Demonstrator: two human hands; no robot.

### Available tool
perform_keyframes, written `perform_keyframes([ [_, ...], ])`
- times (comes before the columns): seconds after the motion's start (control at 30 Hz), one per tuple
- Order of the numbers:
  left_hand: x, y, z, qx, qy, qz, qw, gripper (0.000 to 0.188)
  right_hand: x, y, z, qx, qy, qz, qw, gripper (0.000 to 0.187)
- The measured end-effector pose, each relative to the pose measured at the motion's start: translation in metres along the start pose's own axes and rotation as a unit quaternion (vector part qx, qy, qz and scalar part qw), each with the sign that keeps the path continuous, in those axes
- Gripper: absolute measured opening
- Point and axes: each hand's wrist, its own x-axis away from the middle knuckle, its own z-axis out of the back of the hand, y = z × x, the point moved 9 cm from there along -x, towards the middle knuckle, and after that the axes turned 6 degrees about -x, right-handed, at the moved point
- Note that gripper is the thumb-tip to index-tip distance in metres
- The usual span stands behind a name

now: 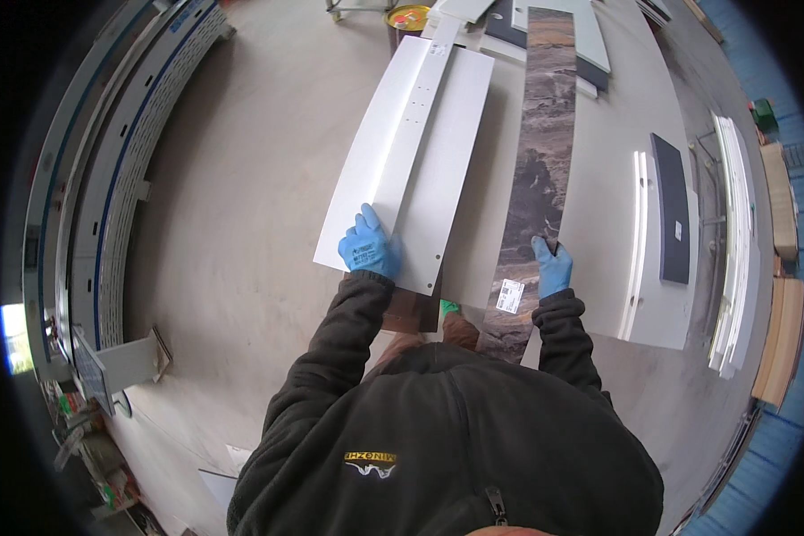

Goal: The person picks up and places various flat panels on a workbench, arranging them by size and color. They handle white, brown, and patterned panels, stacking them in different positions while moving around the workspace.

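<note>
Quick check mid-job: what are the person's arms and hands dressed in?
Left hand and right hand both wear light-blue gloves; the left's back carries dark printing. The left sleeve and right sleeve are dark, fleece-like and long, reaching the gloves.

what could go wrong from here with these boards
The long marbled board is held by the right hand near one end, so its far end might swing into the stacked panels. The narrow white strip under the left hand seems merely laid on the wide board, so it might slide.
</note>
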Motion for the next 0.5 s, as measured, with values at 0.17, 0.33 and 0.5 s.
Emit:
perform_keyframes([
  [0.17,-0.006,0.0,0.01,0.073,0.057,-0.051,0.994,0.092,0.014,0.025,0.01,0.017,0.009,-0.011,1.0,0.022],
  [0.33,0.022,0.008,0.008,0.224,0.083,-0.059,0.969,0.091,0.01,0.05,0.027,0.002,0.018,-0.012,1.0,0.025],
  [0.5,0.079,0.041,0.007,0.268,0.056,-0.053,0.96,0.089,-0.01,0.07,0.058,-0.015,0.036,-0.015,0.999,0.028],
])
